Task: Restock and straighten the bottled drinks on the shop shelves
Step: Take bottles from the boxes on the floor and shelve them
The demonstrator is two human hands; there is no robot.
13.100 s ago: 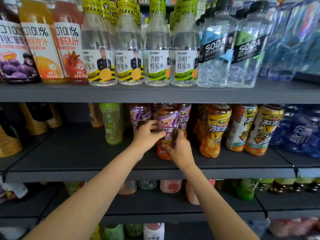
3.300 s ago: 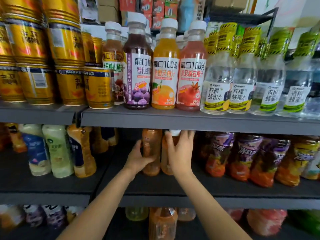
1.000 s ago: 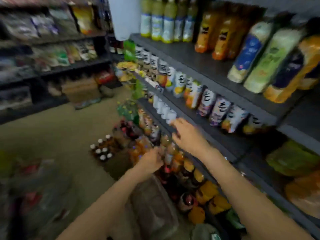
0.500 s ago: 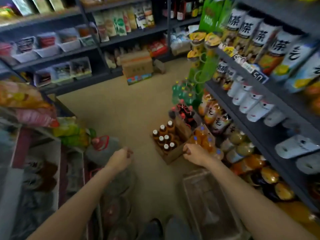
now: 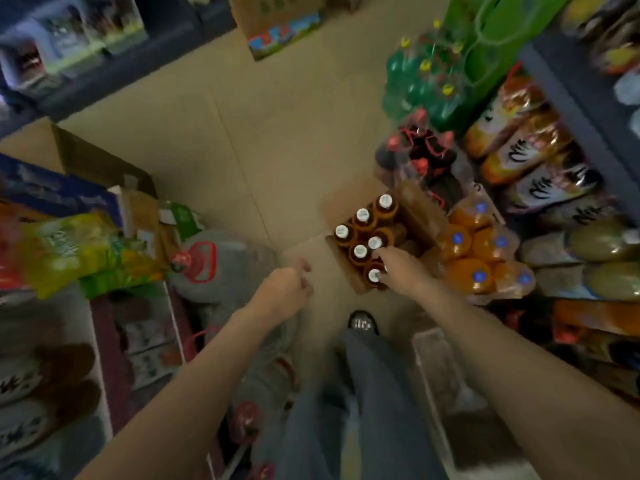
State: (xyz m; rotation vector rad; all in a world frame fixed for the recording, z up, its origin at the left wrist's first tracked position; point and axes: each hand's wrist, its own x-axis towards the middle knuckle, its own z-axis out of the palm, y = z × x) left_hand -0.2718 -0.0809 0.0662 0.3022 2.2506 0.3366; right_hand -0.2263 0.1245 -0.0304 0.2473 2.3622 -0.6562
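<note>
Bottles: the stock I'm after, brown bottles with white caps (image 5: pixel 362 214), stands upright in an open cardboard box (image 5: pixel 356 289) on the floor (image 5: pixel 242 133), just beside the bottom shelf on my right.
Why there: I'd guess the box was parked at the foot of the shelving so each refill is one short reach.
Right hand: my right hand (image 5: pixel 398 268) is down over the near corner of the box, fingertips on the caps of the two closest bottles; whether the fingers have closed round a neck I cannot tell, the view is too blurred.
Left hand: my left hand (image 5: pixel 287 289) hangs over bare floor beside the box, fingers loosely curled, holding nothing.
Neighbours: shrink-wrapped orange bottles (image 5: pixel 481 251) sit against the far side of the box.
Further out: large water jugs (image 5: pixel 221 261) at my left, my shoe (image 5: pixel 362 322) just short of the box.
</note>
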